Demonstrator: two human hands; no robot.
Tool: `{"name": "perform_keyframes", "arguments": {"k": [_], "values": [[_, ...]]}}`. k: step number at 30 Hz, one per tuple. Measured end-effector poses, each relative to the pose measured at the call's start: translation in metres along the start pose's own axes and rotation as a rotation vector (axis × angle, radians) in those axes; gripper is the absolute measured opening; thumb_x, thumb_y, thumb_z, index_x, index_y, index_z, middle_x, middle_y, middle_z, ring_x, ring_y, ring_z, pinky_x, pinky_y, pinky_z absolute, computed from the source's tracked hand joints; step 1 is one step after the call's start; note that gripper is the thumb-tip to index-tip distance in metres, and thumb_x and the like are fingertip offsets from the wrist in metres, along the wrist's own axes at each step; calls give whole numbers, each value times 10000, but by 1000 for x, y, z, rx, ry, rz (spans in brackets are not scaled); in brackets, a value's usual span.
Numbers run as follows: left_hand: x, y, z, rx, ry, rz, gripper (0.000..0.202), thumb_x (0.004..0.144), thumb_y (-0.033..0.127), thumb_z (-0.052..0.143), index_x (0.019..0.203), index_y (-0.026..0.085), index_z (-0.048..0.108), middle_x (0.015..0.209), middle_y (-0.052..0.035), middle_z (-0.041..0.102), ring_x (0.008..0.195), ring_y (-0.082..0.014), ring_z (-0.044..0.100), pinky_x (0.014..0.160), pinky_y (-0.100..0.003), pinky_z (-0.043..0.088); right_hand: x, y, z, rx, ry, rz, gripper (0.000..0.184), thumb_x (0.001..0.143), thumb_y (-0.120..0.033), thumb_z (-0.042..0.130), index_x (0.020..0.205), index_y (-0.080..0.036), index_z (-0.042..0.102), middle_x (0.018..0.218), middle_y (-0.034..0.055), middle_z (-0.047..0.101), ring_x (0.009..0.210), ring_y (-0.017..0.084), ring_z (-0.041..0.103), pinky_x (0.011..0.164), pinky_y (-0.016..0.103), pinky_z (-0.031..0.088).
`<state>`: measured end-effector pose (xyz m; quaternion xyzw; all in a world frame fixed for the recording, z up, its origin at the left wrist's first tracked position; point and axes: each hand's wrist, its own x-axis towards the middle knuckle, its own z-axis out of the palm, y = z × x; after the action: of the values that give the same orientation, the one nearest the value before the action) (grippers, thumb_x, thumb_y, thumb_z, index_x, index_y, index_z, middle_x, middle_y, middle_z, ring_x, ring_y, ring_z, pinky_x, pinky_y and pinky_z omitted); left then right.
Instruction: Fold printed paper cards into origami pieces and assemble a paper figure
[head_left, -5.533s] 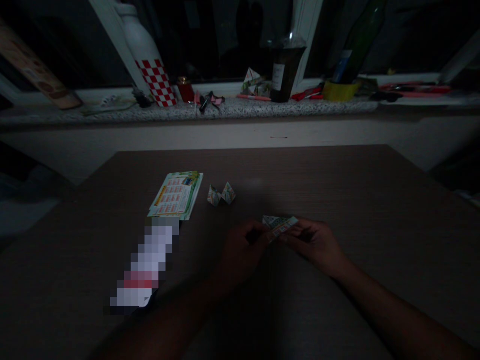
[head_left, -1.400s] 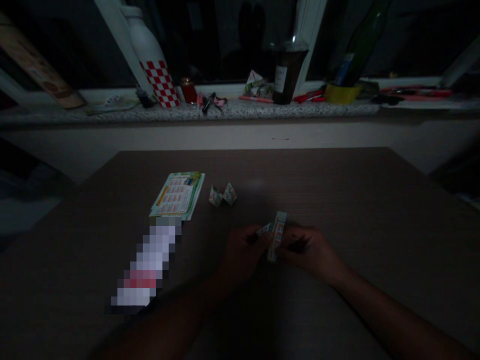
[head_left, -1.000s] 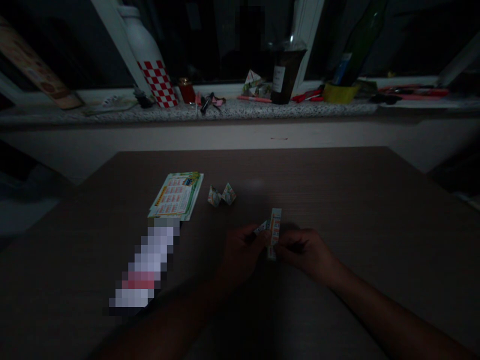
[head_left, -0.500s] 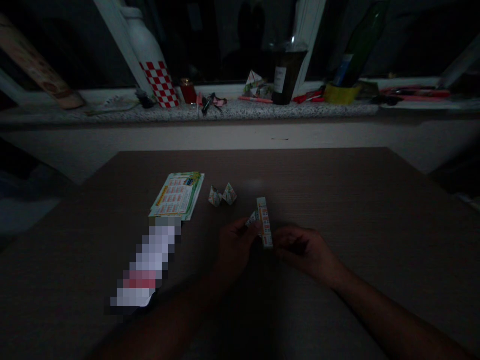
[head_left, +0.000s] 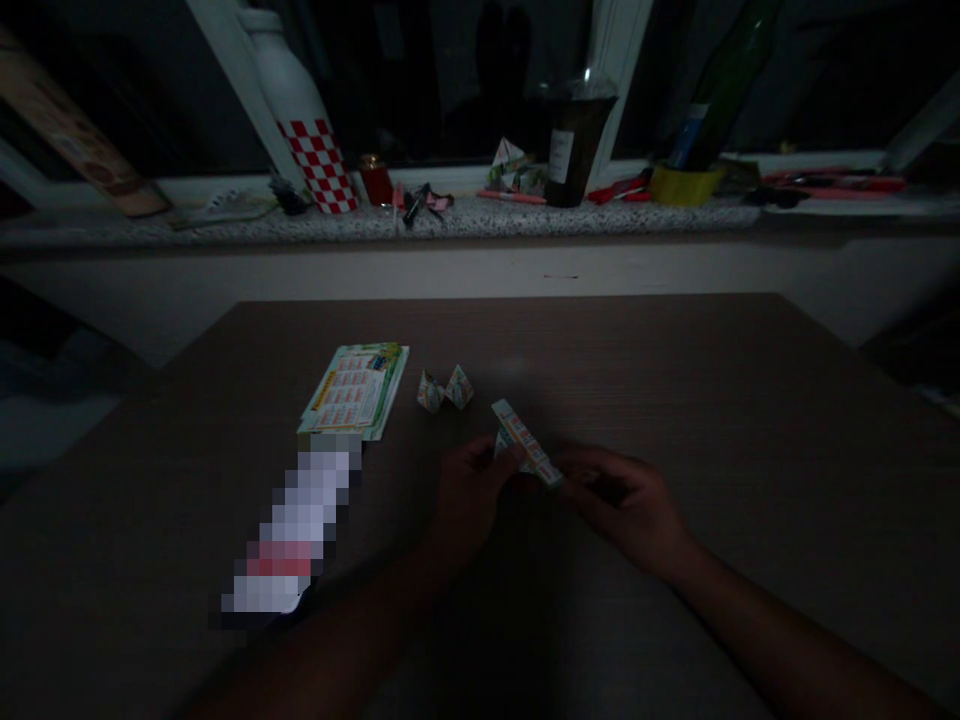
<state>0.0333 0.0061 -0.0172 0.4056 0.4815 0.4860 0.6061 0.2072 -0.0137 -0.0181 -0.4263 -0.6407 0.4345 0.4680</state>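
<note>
A folded calendar paper (head_left: 527, 445), printed with rows of small dates, is held over the table between my two hands. Thumb and fingers of my left hand (head_left: 472, 490) pinch its left side, where a pointed folded flap shows beneath the strip. At the strip's lower right end, the fingertips of my right hand (head_left: 622, 500) are closed together on the corner; dim light partly hides the contact. Just beyond my left hand stands a small folded paper figure (head_left: 445, 389) with two pointed peaks.
Left of the figure lies a stack of calendar sheets (head_left: 352, 390), with a blurred-out phone-like object (head_left: 292, 530) below it. Behind the table (head_left: 675, 370), a granite sill (head_left: 480, 220) carries a checkered bottle (head_left: 319, 160), a plastic cup (head_left: 574, 150), a green bottle (head_left: 727, 90) and yellow tape (head_left: 684, 186).
The folded paper has turned from nearly upright to a slant, its top end swinging left and its lower end right. My right hand has shifted slightly right with that end.
</note>
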Motion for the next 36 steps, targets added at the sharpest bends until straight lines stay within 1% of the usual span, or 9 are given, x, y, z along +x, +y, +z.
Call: {"name": "perform_keyframes", "arguments": {"k": [2,5,9,12,17,23,29,32,36], "values": [[0,-1,0,0,-33,1,246,701,360,718,676,127,643,565,10,620,477,-108,545,481,-209,415,1,-1,-1,64,44,45,149,798,-279,667,918,-200,705,771,37,713,661,152,634,597,255,509],[0,0,-1,35,-93,-8,260,729,355,689,625,125,629,505,11,595,436,-98,518,456,-206,385,3,-1,-3,117,103,105,202,777,-347,689,895,-185,716,660,23,675,579,140,591,527,244,468],[2,-2,-4,-8,-208,-36,363,793,430,609,602,123,639,495,-14,604,431,-113,534,458,-223,394,4,1,-6,176,124,161,248,756,-393,708,872,-174,721,605,17,650,549,134,565,515,248,441],[4,-5,-6,-75,-256,-60,426,814,491,564,616,123,649,521,-30,622,437,-124,549,450,-231,400,4,4,-6,223,135,187,228,756,-382,714,867,-183,722,596,10,648,547,129,562,519,243,429],[7,-6,-6,-97,-241,-101,503,800,558,540,607,108,653,510,-53,629,423,-143,558,431,-247,416,4,12,-7,261,118,179,195,791,-366,685,878,-195,721,624,11,655,574,132,568,546,255,419],[7,-8,-8,-99,-282,-80,513,844,532,504,605,108,667,486,-47,623,426,-136,561,447,-238,416,2,13,-8,277,108,162,165,803,-346,673,871,-201,713,617,7,653,573,131,573,552,254,427],[6,-10,-9,-63,-268,-56,417,823,459,570,603,119,668,497,-35,625,425,-125,545,434,-226,401,3,7,-7,223,114,106,132,760,-293,708,851,-198,720,591,0,647,532,119,564,505,231,429],[5,-10,-7,-37,-242,-72,363,789,430,616,600,124,666,507,-23,626,429,-119,548,444,-222,407,2,7,-5,190,127,78,91,734,-245,723,814,-203,719,624,1,664,547,114,573,508,217,444],[5,-10,-6,-54,-199,-85,299,749,409,648,657,126,671,553,-18,637,436,-117,548,437,-220,409,0,9,-5,127,87,56,90,749,-247,706,825,-200,711,676,16,689,590,128,606,537,223,478]]}}
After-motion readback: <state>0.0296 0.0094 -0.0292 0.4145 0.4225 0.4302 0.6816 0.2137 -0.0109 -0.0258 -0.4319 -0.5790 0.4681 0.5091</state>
